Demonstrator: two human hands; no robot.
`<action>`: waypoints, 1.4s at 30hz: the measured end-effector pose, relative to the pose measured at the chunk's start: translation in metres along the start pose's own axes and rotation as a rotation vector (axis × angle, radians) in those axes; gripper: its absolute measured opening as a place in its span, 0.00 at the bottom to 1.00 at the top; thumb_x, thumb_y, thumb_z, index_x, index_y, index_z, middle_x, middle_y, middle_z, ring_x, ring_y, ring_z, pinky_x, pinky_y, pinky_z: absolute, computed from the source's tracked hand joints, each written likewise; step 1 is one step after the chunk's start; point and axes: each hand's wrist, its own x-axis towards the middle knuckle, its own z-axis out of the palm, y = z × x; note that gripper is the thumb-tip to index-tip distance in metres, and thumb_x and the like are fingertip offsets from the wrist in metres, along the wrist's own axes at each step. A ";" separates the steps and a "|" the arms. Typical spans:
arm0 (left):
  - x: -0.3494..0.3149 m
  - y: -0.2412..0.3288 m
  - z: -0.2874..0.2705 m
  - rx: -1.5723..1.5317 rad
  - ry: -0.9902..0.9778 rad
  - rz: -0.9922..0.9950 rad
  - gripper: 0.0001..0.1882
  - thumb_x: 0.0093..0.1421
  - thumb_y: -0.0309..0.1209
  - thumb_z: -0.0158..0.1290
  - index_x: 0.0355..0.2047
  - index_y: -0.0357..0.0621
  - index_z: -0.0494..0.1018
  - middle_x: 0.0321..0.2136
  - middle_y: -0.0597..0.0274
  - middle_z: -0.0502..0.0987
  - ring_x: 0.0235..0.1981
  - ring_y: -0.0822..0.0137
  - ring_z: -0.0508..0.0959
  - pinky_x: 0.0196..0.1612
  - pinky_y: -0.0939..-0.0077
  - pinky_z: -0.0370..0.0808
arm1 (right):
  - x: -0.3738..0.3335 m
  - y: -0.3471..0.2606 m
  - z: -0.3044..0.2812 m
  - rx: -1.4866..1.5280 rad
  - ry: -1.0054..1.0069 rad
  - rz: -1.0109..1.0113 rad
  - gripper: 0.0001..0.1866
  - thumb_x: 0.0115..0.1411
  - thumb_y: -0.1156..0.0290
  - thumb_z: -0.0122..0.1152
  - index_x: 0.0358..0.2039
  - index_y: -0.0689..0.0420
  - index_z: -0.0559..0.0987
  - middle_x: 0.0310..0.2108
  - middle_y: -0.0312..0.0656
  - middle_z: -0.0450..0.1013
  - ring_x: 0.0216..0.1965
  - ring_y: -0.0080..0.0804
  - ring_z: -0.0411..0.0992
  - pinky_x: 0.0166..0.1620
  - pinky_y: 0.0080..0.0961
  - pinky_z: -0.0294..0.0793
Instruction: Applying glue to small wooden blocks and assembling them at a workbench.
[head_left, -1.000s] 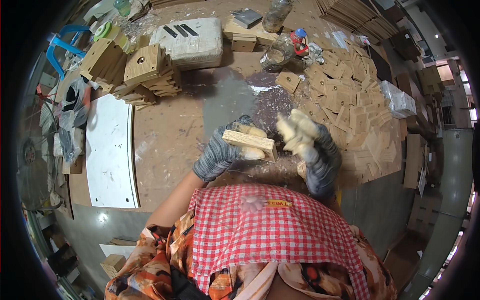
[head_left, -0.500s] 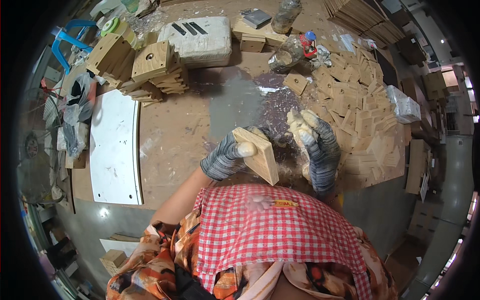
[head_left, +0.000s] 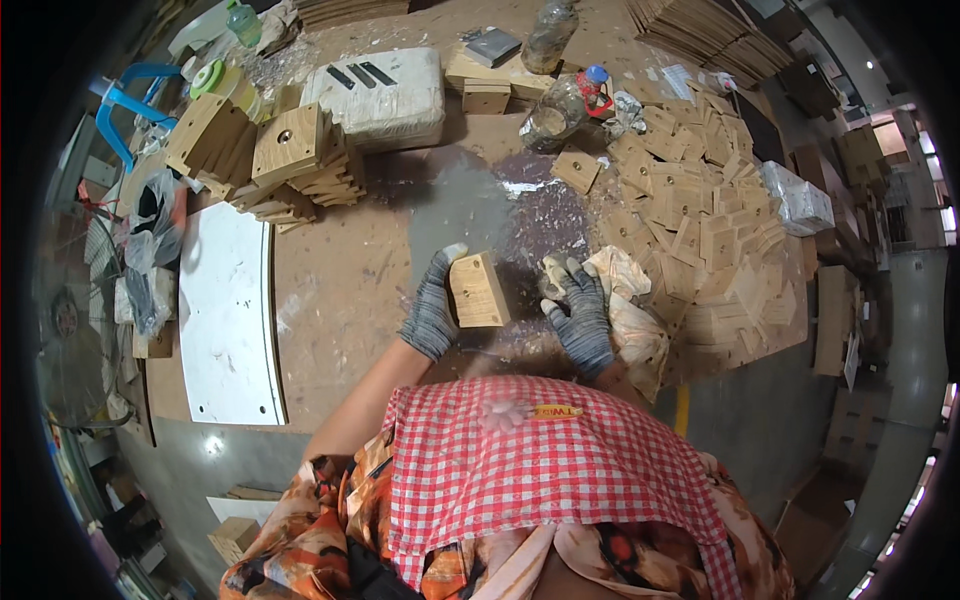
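Looking straight down at a dusty brown workbench (head_left: 330, 290) littered with wood bits. Left hand (head_left: 432, 312) in a grey knit glove, fingers wrapped around the left side of a small square block of light plywood (head_left: 479, 291), thumb up at its top corner, so gripping it firmly and holding it just over the bench near the middle. Right hand (head_left: 580, 315), same kind of grey glove, just to the right of the block and not touching it, fingers curled loosely over a crumpled beige cloth rag (head_left: 625, 310) that trails down along the wrist; can't tell if actually clamped on the rag or just resting on it. Dark stained patch of bench (head_left: 545, 215) right behind the block, with pale shavings scattered on it. Off to the right, a big sprawling heap of flat cut plywood pieces (head_left: 700, 220), well apart from the block. Upper left, a stack of thicker plywood blocks with a hole in the top one (head_left: 290, 150), and beside that a white padded bag with black stripes (head_left: 385, 90). Long white curved board (head_left: 225, 320) lying flat on the left. Clear plastic jar (head_left: 550, 115) near the top middle. Red and white checked cloth (head_left: 540, 460) filling the bottom, worn over an orange patterned garment.
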 end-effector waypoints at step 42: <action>-0.010 0.000 -0.020 0.417 -0.246 0.595 0.29 0.48 0.34 0.59 0.50 0.45 0.63 0.44 0.60 0.68 0.43 0.68 0.71 0.49 0.72 0.69 | 0.294 -0.018 -0.124 -0.264 0.321 -0.122 0.20 0.52 0.50 0.58 0.25 0.57 0.78 0.26 0.42 0.76 0.27 0.38 0.74 0.32 0.35 0.71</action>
